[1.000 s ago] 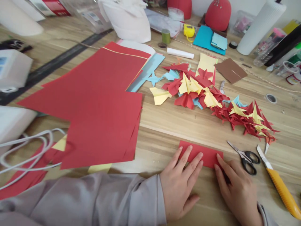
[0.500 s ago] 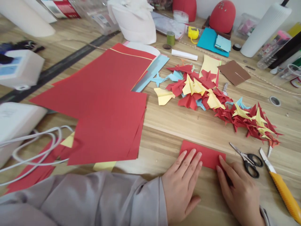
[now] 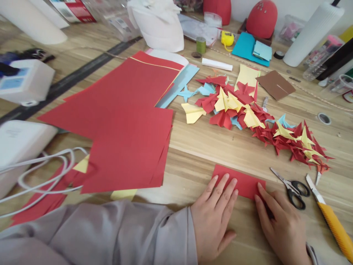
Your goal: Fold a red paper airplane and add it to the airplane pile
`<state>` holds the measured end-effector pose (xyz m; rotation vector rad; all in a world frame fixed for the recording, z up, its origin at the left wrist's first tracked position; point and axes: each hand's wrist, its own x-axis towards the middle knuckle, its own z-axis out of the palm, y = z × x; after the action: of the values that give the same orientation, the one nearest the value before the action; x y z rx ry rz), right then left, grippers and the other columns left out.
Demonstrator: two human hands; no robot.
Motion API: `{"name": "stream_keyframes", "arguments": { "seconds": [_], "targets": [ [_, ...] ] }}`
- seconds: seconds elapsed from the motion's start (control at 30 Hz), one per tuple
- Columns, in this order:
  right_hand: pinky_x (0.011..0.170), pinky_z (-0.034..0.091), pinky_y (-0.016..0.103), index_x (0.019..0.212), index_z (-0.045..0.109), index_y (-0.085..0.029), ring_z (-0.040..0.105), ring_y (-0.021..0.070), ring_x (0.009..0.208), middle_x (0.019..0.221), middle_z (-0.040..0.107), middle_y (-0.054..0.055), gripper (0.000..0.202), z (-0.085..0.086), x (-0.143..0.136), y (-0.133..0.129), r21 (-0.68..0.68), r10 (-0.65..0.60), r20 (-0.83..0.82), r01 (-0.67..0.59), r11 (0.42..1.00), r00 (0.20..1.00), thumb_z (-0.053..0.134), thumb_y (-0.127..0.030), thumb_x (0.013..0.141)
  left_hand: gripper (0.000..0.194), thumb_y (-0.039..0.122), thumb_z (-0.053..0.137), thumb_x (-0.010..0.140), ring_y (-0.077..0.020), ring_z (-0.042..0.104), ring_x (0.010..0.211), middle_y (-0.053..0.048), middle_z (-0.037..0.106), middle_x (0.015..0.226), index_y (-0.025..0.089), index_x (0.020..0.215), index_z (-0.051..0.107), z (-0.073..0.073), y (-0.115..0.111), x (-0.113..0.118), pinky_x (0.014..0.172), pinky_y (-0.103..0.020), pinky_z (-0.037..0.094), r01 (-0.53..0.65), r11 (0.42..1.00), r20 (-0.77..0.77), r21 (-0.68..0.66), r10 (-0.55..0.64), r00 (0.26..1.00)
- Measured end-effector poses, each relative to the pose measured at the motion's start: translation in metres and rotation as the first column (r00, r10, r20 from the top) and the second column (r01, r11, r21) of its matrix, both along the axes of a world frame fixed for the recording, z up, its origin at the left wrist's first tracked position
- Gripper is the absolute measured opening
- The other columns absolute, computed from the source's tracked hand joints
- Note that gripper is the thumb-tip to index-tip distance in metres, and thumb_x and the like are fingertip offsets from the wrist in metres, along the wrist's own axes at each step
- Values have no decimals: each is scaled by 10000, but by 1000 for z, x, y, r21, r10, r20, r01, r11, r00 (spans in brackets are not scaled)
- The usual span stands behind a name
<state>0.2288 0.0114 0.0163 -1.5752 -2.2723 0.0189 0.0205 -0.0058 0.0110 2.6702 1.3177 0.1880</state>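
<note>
A small red rectangle of paper (image 3: 246,183), looking folded, lies on the wooden table in front of me. My left hand (image 3: 215,217) rests flat, its fingers stretched over the left part of this paper. At the paper's right end is my right hand (image 3: 281,221), thumb and index fingertip closed together at the edge, other fingers curled. Just right of that hand lie black-handled scissors (image 3: 292,187) and a craft knife with a yellow handle (image 3: 333,224), its blade out.
Large red sheets (image 3: 129,147) cover the left-centre. Folded paper planes (image 3: 256,117) in red, yellow and blue lie heaped beyond my hands. White cables (image 3: 49,184) coil at the left. A brown square (image 3: 276,84), yellow tape measure (image 3: 227,38) and white bottle (image 3: 313,35) are farther back.
</note>
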Motion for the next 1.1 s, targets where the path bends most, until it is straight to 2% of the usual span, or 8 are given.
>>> {"name": "stream_keyframes", "arguments": {
  "seconds": [0.53,1.1],
  "targets": [
    [563,405,240,1116,656,-164,546,122,565,696,600,25,289,-1,1,0,3,10,6,-10,1000,1000,501,-321,929,721,573,426,859,-376,193,1408,-189,282,1510,67,1371,440,1,0,0,1147,-522,77,-3,1000,-1,29,3,1000],
    [572,432,240,1109,668,-166,565,126,563,716,636,44,286,0,3,0,-19,17,-19,-18,1000,1000,505,-304,919,646,535,436,875,-348,333,1354,-160,373,1473,94,1344,481,-1,-8,1,1096,-464,238,-3,996,-1,94,3,1000]
  ]
}}
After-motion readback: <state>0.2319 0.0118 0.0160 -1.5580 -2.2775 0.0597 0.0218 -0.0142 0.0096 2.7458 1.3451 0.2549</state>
